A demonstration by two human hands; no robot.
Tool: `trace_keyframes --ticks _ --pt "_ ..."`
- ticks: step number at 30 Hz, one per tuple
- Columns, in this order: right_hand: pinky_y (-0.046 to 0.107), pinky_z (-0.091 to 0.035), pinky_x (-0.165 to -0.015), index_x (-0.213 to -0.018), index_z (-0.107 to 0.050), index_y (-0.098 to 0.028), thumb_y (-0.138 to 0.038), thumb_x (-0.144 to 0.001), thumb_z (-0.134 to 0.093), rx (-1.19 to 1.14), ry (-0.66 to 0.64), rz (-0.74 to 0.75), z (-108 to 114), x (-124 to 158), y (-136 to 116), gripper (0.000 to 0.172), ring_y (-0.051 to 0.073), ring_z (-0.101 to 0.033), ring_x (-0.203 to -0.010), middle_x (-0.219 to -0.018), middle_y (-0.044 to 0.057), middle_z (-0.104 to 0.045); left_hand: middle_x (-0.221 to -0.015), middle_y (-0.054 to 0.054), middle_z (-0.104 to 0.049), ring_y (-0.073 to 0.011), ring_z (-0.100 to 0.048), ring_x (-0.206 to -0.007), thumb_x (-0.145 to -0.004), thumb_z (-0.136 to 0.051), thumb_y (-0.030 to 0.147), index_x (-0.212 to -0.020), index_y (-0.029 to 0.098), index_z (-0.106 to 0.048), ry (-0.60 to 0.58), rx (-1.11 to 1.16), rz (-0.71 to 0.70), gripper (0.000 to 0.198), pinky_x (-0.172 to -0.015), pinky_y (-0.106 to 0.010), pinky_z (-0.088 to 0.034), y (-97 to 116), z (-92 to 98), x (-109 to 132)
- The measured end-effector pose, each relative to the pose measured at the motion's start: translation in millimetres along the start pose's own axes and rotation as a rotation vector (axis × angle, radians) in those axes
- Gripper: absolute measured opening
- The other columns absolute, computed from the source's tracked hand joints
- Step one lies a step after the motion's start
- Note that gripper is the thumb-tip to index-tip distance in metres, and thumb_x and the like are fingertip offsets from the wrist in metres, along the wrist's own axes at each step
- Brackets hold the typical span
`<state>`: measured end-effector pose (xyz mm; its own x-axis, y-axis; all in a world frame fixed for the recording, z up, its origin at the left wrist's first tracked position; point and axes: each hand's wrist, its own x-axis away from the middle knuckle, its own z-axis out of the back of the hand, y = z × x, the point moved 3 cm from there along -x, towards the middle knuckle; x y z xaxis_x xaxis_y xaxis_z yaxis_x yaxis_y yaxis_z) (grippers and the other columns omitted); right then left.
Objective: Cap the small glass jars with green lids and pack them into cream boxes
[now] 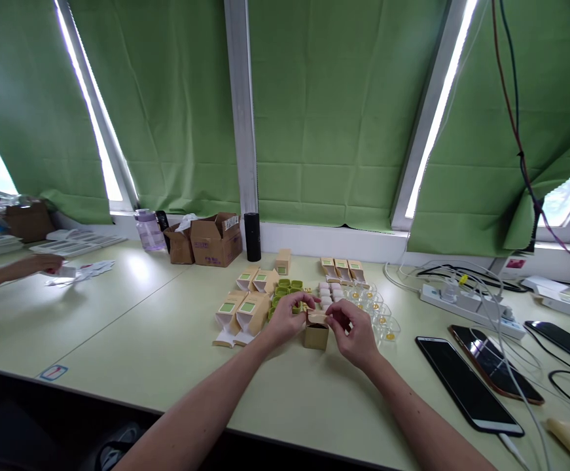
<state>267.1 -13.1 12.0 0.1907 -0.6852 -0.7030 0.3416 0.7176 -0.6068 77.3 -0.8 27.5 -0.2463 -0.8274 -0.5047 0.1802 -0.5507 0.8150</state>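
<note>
A small brown cardboard box (316, 336) stands on the table between my hands. My left hand (289, 316) pinches its top flap from the left and partly hides it. From the right, my right hand (356, 332) has thumb and forefinger closed on the same upper edge. Left of them lie several open cardboard boxes (252, 313) with green labels and white inner flaps. Green cups (285, 288) are partly covered by my left hand. Behind my right hand are pale pink blocks (331, 290) and clear cups with yellow centres (390, 330). More labelled boxes (342, 269) lie farther back.
Two phones (468, 386) (498, 366) and a white power strip (471, 307) with tangled cables lie at right. Behind stand a black cylinder (252, 237), a cardboard carton (216, 239) and a purple bottle (150, 230). Another person's hand (44, 263) works at far left.
</note>
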Motion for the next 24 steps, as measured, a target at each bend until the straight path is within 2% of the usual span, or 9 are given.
trace_keyframes --ticks 2,5,11,17,24 --pt "0.030 -0.039 -0.057 -0.087 -0.063 -0.024 -0.023 -0.091 -0.062 0.028 -0.010 0.038 -0.5 1.1 0.7 0.004 0.016 -0.050 -0.059 -0.073 0.000 -0.058 -0.111 -0.009 -0.078 -0.0277 -0.070 -0.116 -0.073 -0.053 0.008 -0.087 0.020 -0.067 0.024 -0.007 -0.014 0.023 -0.101 -0.039 -0.050 0.5 3.7 0.1" --pt "0.029 -0.039 -0.057 -0.089 -0.062 -0.023 -0.020 -0.091 -0.060 0.067 -0.026 0.111 -1.0 3.0 0.7 0.005 0.015 -0.051 -0.060 -0.076 0.000 -0.059 -0.114 -0.009 -0.078 -0.0280 -0.070 -0.117 -0.081 -0.056 0.014 -0.090 0.020 -0.068 0.047 -0.011 -0.023 0.016 -0.100 -0.040 -0.050 0.3 7.0 0.6" --pt "0.028 -0.039 -0.058 -0.090 -0.061 -0.023 -0.015 -0.092 -0.060 0.131 -0.021 0.204 -0.6 3.8 -1.2 0.008 0.014 -0.051 -0.061 -0.078 0.000 -0.059 -0.116 -0.010 -0.077 -0.0285 -0.069 -0.116 -0.088 -0.063 0.027 -0.094 0.020 -0.069 0.013 -0.064 -0.058 0.011 -0.103 -0.042 -0.050 5.5 5.2 1.5" --pt "0.027 -0.039 -0.058 -0.089 -0.060 -0.022 -0.013 -0.091 -0.058 0.146 -0.033 0.241 -0.9 3.1 -4.3 0.010 0.014 -0.052 -0.063 -0.077 0.001 -0.059 -0.114 -0.010 -0.077 -0.0282 -0.069 -0.115 -0.087 -0.063 0.025 -0.093 0.020 -0.068 -0.013 -0.079 -0.044 0.009 -0.105 -0.043 -0.051 11.5 2.3 2.7" --pt "0.026 -0.039 -0.058 -0.087 -0.059 -0.022 -0.011 -0.089 -0.058 0.148 -0.043 0.254 -1.0 4.4 -3.8 0.011 0.014 -0.052 -0.062 -0.076 0.000 -0.059 -0.113 -0.010 -0.076 -0.0282 -0.068 -0.113 -0.085 -0.063 0.020 -0.095 0.019 -0.068 -0.030 -0.086 -0.052 0.011 -0.103 -0.042 -0.052 8.0 -0.8 4.4"
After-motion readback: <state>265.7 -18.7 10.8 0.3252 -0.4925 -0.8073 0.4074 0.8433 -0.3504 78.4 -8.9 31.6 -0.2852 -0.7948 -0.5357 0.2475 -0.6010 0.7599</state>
